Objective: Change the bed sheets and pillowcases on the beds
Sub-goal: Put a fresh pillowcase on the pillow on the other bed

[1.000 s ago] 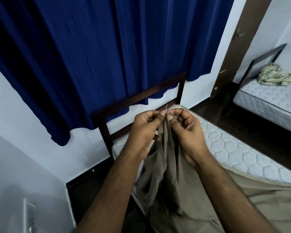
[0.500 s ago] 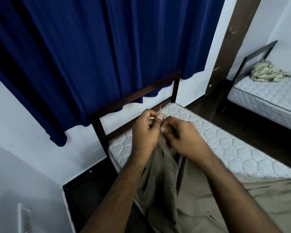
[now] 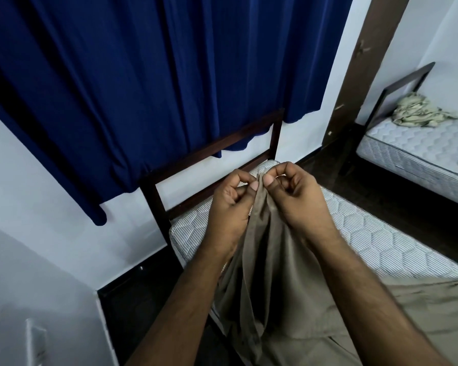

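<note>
A khaki-brown bed sheet [image 3: 270, 281] hangs in folds from both my hands and spreads over the near part of the bare quilted mattress [image 3: 381, 241]. My left hand [image 3: 230, 204] pinches the sheet's top edge between thumb and fingers. My right hand [image 3: 294, 196] pinches the same edge right beside it, thumb to thumb. Both hands are raised over the mattress's head corner, close to the dark wooden headboard [image 3: 212, 157].
A dark blue curtain [image 3: 143, 75] hangs behind the headboard. A second bed [image 3: 418, 151] stands at the right with a crumpled greenish cloth [image 3: 418, 114] on its bare mattress. Dark floor [image 3: 386, 191] runs between the beds. A white wall [image 3: 37, 247] is at my left.
My hands have lifted slightly and spread the pinched sheet edge, with the right thumb now showing beside the left. The view shifted a little.
</note>
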A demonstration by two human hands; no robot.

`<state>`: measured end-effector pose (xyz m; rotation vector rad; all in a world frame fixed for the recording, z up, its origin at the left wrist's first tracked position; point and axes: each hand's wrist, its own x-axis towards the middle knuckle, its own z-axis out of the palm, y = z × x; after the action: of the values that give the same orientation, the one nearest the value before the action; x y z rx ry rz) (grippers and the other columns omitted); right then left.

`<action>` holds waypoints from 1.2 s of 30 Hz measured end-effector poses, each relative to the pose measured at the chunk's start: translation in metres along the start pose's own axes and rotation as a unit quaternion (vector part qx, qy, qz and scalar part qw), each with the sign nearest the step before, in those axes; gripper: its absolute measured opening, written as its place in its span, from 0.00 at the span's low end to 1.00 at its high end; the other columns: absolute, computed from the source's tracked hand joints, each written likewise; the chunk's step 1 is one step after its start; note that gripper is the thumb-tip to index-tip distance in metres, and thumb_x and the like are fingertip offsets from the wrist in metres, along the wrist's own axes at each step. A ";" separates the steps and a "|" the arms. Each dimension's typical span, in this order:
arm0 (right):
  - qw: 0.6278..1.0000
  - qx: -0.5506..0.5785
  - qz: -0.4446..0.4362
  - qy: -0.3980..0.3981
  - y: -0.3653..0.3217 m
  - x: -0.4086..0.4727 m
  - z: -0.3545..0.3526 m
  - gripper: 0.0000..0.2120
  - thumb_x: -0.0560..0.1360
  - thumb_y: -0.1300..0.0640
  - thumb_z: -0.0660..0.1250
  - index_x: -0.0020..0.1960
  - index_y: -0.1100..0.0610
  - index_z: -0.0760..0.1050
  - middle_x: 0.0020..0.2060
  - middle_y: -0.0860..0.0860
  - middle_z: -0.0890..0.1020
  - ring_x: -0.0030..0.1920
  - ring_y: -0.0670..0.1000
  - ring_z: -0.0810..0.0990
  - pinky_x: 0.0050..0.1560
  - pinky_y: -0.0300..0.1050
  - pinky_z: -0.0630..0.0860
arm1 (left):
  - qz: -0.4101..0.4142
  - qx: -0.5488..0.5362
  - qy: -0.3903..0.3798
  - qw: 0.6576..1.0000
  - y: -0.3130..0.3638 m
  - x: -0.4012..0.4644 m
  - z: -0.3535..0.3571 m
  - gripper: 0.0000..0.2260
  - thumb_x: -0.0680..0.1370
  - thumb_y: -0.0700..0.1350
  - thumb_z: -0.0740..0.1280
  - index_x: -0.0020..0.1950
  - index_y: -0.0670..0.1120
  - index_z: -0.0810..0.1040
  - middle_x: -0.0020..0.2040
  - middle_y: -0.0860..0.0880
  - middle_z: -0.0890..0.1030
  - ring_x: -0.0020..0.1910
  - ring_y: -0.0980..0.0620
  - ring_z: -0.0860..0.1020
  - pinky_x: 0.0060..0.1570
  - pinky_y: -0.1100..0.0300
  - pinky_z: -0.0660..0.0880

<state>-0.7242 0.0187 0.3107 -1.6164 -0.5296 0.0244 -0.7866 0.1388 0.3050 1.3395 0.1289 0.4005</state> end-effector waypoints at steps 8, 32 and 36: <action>0.999 -0.029 -0.032 -0.012 0.003 0.005 -0.001 0.07 0.79 0.57 0.71 0.56 0.57 0.81 0.35 0.40 0.83 0.35 0.38 0.79 0.41 0.33 0.72 | 0.032 0.050 -0.010 0.998 0.001 0.001 -0.006 0.05 0.84 0.40 0.64 0.49 0.41 0.76 0.40 0.41 0.83 0.39 0.51 0.80 0.37 0.57 0.76; 0.973 -0.097 -0.192 0.087 -0.098 0.099 -0.009 0.07 0.85 0.54 0.59 0.50 0.56 0.71 0.39 0.42 0.75 0.39 0.37 0.73 0.44 0.31 0.71 | 0.248 0.227 0.048 0.941 0.056 0.063 -0.001 0.16 0.76 0.41 0.73 0.59 0.49 0.70 0.52 0.51 0.77 0.50 0.51 0.78 0.51 0.59 0.78; 0.965 -0.101 -0.214 0.112 -0.130 0.126 -0.016 0.08 0.84 0.53 0.58 0.50 0.56 0.71 0.40 0.44 0.76 0.39 0.37 0.73 0.43 0.30 0.73 | 0.224 0.177 -0.011 0.958 0.075 0.074 0.008 0.08 0.79 0.46 0.72 0.53 0.45 0.76 0.47 0.46 0.83 0.43 0.47 0.82 0.46 0.48 0.81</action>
<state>-0.6482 0.0500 0.4728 -1.6445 -0.7109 -0.5440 -0.7308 0.1709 0.3889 1.7295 -0.1341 0.7712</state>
